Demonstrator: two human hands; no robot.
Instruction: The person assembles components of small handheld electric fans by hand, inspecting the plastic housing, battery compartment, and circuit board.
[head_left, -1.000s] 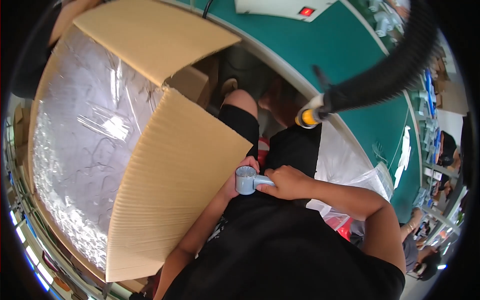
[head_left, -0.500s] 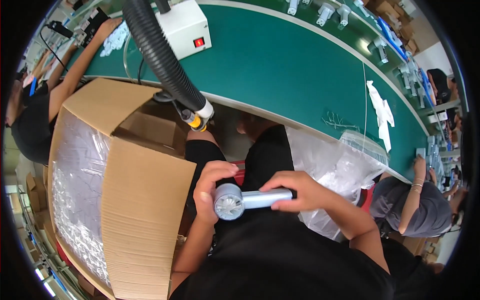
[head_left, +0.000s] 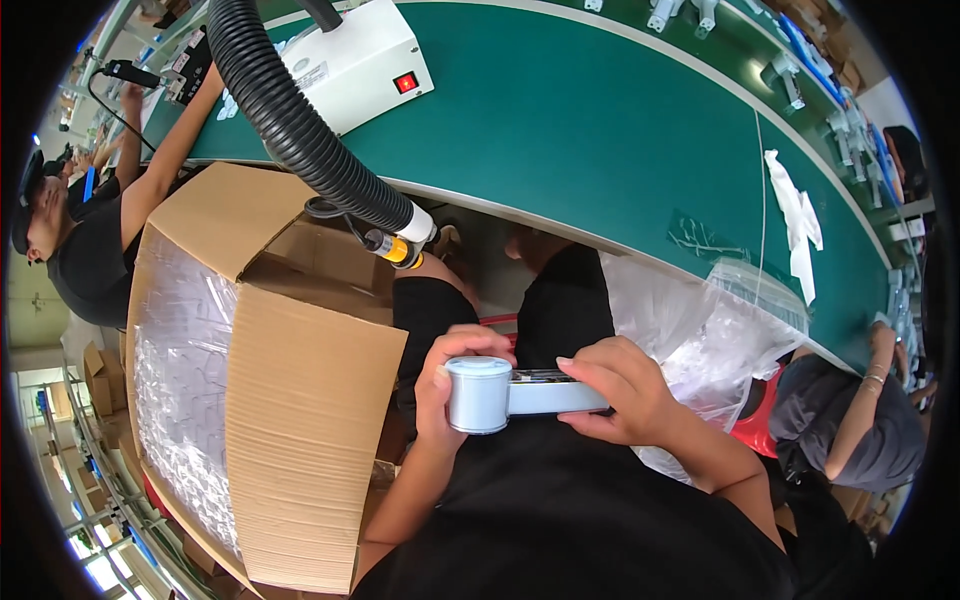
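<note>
Above my lap I hold a light blue handheld fan (head_left: 480, 395) in both hands. Its round head lies to the left, side wall facing me, and its handle points right. My left hand (head_left: 440, 385) is curled round the far and left side of the head. My right hand (head_left: 625, 390) pinches the end of the handle between thumb and fingers. Along the handle's far edge runs a dark strip, its detail too small to make out. The fan blades are turned out of sight.
An open cardboard box (head_left: 310, 440) with clear plastic wrap (head_left: 185, 370) stands at my left. A black ribbed hose (head_left: 300, 130) hangs near a white switch box (head_left: 365, 70) on the green table (head_left: 560, 120). Clear plastic bags (head_left: 670, 330) hang at right. Co-workers sit on both sides.
The fan has been rolled over in my hands: its bladed face showed before, its side wall shows now. Both hands still hold it, and my right grip has shifted, thumb now on the far side.
</note>
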